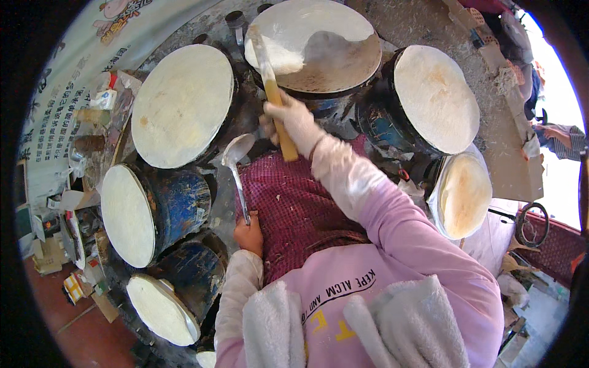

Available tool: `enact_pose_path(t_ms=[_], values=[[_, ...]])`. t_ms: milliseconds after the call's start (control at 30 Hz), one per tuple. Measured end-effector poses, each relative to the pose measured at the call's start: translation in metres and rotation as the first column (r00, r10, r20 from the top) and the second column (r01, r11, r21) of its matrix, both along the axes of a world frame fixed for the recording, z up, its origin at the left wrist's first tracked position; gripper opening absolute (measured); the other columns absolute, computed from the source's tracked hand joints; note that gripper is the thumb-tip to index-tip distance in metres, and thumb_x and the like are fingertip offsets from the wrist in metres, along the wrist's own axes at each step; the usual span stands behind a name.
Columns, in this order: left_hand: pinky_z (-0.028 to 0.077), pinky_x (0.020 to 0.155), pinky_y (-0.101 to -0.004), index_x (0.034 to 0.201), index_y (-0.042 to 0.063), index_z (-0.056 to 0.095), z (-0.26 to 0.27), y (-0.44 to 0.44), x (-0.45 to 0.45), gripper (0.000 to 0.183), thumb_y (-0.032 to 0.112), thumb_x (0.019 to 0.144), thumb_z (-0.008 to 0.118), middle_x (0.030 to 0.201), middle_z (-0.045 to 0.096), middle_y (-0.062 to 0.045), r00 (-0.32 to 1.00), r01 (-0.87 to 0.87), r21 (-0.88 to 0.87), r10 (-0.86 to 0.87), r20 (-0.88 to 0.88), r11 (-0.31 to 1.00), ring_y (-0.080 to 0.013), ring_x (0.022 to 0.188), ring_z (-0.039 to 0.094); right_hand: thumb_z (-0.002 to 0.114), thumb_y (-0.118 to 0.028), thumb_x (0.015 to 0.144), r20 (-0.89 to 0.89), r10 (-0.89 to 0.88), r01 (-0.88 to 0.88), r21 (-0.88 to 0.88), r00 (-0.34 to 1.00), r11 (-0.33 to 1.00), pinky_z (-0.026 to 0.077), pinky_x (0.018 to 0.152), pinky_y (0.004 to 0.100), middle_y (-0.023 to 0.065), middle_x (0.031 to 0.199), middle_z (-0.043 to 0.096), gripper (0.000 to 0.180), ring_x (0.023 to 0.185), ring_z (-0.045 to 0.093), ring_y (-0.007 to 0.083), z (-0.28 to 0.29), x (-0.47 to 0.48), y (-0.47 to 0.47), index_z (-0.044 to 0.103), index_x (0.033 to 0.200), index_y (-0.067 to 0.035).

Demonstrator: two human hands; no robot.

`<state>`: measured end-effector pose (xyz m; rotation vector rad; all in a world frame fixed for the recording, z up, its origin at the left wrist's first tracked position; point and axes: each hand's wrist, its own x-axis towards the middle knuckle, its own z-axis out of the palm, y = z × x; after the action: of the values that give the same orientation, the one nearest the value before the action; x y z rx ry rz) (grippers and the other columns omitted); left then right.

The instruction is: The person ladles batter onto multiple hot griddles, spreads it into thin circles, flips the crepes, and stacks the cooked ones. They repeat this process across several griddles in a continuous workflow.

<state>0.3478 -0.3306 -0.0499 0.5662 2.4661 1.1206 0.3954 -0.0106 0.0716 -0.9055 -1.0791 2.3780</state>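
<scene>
My right hand grips the yellowish handle of a flat wooden batter spreader. Its far end, coated pale, lies over the left side of a round griddle straight ahead. White batter covers the back and left of that griddle, while the dark surface shows at its front right. Low in front of my body, my left hand holds the handle of a metal ladle upright. Whitish batter coats the ladle's bowl, which is beside the front of my maroon apron.
More round griddles on drums curve around me, bearing a pale flatbread at left and a browned one at right. A stack of flatbreads sits farther right. Boxes and jars crowd the left edge. A person's arm shows at far right.
</scene>
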Motion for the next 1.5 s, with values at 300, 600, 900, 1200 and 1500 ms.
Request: enact_pose_path(t_ms=[300, 600, 900, 1200, 1500], values=[[0.050, 0.069, -0.0355, 0.092, 0.001, 0.075, 0.002, -0.017, -0.009, 0.020, 0.015, 0.089, 0.060, 0.077, 0.070, -0.013, 0.986, -0.127, -0.067, 0.133, 0.098, 0.990, -0.0204, 0.072, 0.065, 0.055, -0.023, 0.098, 0.246, -0.304, 0.274, 0.147, 0.920, 0.950, 0.037, 0.038, 0.0227, -0.0013, 0.069, 0.053, 0.040, 0.047, 0.045, 0.0064, -0.040, 0.018, -0.091, 0.048, 0.136, -0.016], [0.049, 0.066, -0.0344, 0.092, 0.002, 0.075, 0.001, -0.020, -0.014, 0.020, 0.014, 0.089, 0.060, 0.077, 0.070, -0.012, 0.998, -0.056, 0.089, 0.059, -0.033, 0.994, -0.0163, 0.068, 0.063, 0.048, -0.035, 0.098, 0.271, -0.425, 0.276, 0.452, 0.864, 0.848, 0.050, 0.084, 0.0407, 0.0201, 0.110, 0.068, 0.048, 0.089, 0.067, 0.0347, -0.040, -0.123, -0.015, 0.053, 0.134, -0.004], [0.047, 0.061, -0.0350, 0.092, 0.003, 0.075, -0.018, -0.035, -0.017, 0.019, 0.014, 0.090, 0.059, 0.071, 0.067, -0.008, 0.997, -0.067, 0.205, 0.076, -0.036, 0.976, -0.0164, 0.064, 0.061, 0.052, -0.036, 0.099, 0.266, -0.476, 0.443, 0.176, 0.839, 0.879, 0.037, 0.039, 0.0293, 0.0008, 0.068, 0.051, 0.022, 0.048, 0.046, 0.0118, -0.027, -0.002, -0.044, 0.054, 0.114, -0.020], [0.048, 0.068, -0.0352, 0.094, 0.003, 0.075, -0.004, -0.011, -0.013, 0.025, 0.022, 0.090, 0.059, 0.073, 0.067, -0.009, 0.999, 0.012, 0.055, -0.010, -0.032, 0.998, -0.0176, 0.069, 0.062, 0.056, -0.035, 0.097, 0.298, -0.377, 0.157, 0.563, 0.877, 0.812, 0.048, 0.054, 0.0306, 0.0053, 0.075, 0.064, 0.042, 0.058, 0.057, 0.0143, -0.070, 0.023, -0.070, 0.056, 0.135, -0.017], [0.050, 0.072, -0.0423, 0.093, 0.007, 0.076, -0.003, 0.002, -0.006, 0.026, 0.027, 0.088, 0.060, 0.080, 0.069, -0.020, 0.998, 0.054, 0.002, -0.054, -0.025, 0.999, -0.0325, 0.074, 0.068, 0.053, -0.032, 0.100, 0.423, -0.143, 0.039, 0.245, 0.895, 0.969, 0.050, 0.048, 0.0322, 0.0053, 0.074, 0.064, 0.048, 0.053, 0.059, 0.0156, -0.004, 0.166, -0.009, 0.044, 0.144, -0.016]])
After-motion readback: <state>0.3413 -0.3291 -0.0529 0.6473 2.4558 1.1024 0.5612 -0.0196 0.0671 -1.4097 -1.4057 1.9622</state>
